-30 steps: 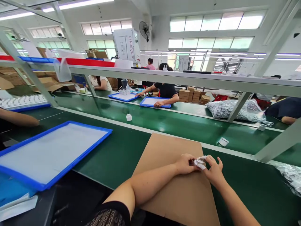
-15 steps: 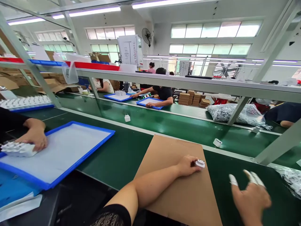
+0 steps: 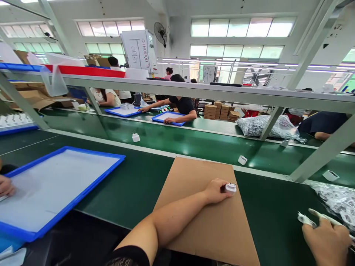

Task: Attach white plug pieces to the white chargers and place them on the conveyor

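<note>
My left hand (image 3: 215, 191) rests over a brown cardboard sheet (image 3: 194, 218), its fingers closed around a white plug charger (image 3: 230, 189). The charger's metal pins point upward. To the right, above the green work surface, is my right hand (image 3: 327, 232), with white covers on its fingertips. Its thumb and forefinger are apart. A pale, uneven shape shows at the thumb tip; I cannot make out whether it is only the finger cover. Just beyond this hand lies a clear plastic bag (image 3: 332, 201) of small whitish-grey parts.
White charger pieces (image 3: 135, 137) lie spaced along the green belt (image 3: 177, 142) behind a pale rail. At left stands a blue-rimmed tray (image 3: 94, 151), a co-worker's hand (image 3: 6, 186) at its edge. A shelf (image 3: 177, 87) crosses above; its slanted post (image 3: 318, 151) stands at right.
The view has turned rightward. My right hand has moved right, up to the plastic bag. My left hand still holds the charger. The co-worker's hand and the white chargers under it have shifted left.
</note>
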{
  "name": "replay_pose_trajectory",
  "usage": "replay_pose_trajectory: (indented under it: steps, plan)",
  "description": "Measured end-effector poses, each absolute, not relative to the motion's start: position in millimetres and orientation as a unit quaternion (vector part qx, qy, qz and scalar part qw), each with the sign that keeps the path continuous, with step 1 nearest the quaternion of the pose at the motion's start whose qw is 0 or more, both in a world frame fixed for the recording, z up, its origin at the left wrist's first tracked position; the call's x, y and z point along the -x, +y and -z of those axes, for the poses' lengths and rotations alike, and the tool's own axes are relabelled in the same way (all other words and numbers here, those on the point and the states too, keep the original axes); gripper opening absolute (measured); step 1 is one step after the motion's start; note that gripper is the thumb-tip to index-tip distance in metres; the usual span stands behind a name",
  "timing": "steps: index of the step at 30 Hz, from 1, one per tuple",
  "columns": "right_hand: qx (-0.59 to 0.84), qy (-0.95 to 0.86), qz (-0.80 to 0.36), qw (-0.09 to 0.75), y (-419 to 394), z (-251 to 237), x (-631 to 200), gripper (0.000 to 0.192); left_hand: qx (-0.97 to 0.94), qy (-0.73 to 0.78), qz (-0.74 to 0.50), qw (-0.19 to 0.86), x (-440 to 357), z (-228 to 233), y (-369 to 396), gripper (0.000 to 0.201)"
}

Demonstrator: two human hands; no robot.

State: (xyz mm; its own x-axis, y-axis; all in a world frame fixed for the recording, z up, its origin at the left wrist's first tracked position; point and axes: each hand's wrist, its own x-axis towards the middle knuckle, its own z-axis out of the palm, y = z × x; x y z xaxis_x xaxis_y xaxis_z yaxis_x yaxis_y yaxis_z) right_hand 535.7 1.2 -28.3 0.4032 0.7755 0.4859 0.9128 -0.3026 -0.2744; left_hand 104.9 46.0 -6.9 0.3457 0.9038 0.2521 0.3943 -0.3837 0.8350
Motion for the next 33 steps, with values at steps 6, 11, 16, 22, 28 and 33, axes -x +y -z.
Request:
replay_pose_trajectory:
  steps: [6,11,16,22,28,33]
  plan:
    - [0.795,-0.553,-0.039,0.247,30,27,-515,0.04,-0.739,0.443,-0.371,0.347,-104,4,45,0.046]
    - [0.764,-0.597,0.039,0.24,65,4,-449,0.048,-0.74,0.433,-0.377,0.349,-104,3,44,0.039]
    - [0.658,-0.704,-0.045,0.263,79,-5,-359,0.046,-0.705,0.447,-0.405,0.372,-107,13,38,0.038]
    - [0.613,-0.711,-0.091,0.333,77,13,-341,0.039,-0.66,0.499,-0.397,0.398,-106,10,70,0.039]
    - [0.551,-0.507,-0.378,0.545,83,6,-349,0.054,-0.58,0.648,-0.406,0.282,-66,-23,174,0.033]
    - [0.519,-0.441,-0.461,0.569,86,0,-349,0.041,-0.527,0.738,-0.366,0.207,-52,-28,211,0.04]
